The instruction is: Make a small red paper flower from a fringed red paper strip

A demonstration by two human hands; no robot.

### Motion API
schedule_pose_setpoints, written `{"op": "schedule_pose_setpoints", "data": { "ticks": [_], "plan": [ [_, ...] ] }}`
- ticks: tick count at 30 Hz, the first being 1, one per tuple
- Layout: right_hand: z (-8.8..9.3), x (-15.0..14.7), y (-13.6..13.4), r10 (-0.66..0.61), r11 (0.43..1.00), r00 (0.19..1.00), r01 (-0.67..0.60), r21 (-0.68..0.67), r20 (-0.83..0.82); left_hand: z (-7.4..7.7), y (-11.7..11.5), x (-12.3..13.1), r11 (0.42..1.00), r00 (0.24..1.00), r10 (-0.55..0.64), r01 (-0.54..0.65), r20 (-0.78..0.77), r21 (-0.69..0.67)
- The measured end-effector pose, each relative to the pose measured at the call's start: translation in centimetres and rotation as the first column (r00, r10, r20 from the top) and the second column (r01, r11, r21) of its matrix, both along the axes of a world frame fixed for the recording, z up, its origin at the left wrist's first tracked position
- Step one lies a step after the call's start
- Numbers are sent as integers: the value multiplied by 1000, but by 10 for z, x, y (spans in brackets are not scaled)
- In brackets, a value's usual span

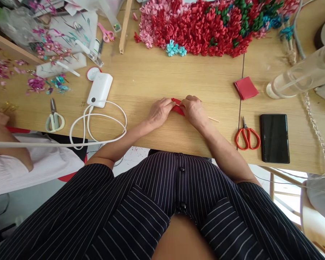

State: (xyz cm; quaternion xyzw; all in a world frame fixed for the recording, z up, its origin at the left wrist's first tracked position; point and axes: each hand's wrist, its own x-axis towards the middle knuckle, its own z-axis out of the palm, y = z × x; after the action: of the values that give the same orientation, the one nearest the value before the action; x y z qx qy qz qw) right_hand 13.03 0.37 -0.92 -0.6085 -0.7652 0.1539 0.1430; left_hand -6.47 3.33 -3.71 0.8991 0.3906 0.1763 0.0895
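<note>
Between my two hands, just above the wooden table, is a small piece of red cloth [179, 109]. My left hand [161, 111] pinches its left end with the fingertips. My right hand [193, 110] is closed on the cloth's right side and on a thin wooden stick [213, 119], whose pale end sticks out below the wrist to the right. A short length of the stick also shows against the cloth. My right fingertips are partly hidden behind the hand. A stack of folded red cloth squares [246, 88] lies off to the right.
Red-handled scissors [247, 135] and a black phone [274, 138] lie right. A clear plastic tube [300, 77] stands behind them. Red fabric flowers [200, 29] line the back. Left are a white power bank [100, 89] with a looped cable, white scissors [54, 117] and a co-worker's arm [5, 144].
</note>
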Motion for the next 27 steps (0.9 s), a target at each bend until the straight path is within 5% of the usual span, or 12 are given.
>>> {"op": "schedule_pose_setpoints", "data": {
  "ticks": [9, 27],
  "plan": [
    [-5, -2, 4, -9, 1000, 1000, 9, -5, 14, -9, 3, -5, 998, 990, 33, -39, 139, 40],
    [5, 0, -1, -68, 995, 990, 77, 64, -124, -1, 7, 0, 999, 1000, -26, 26, 1, -27]
  ]
}}
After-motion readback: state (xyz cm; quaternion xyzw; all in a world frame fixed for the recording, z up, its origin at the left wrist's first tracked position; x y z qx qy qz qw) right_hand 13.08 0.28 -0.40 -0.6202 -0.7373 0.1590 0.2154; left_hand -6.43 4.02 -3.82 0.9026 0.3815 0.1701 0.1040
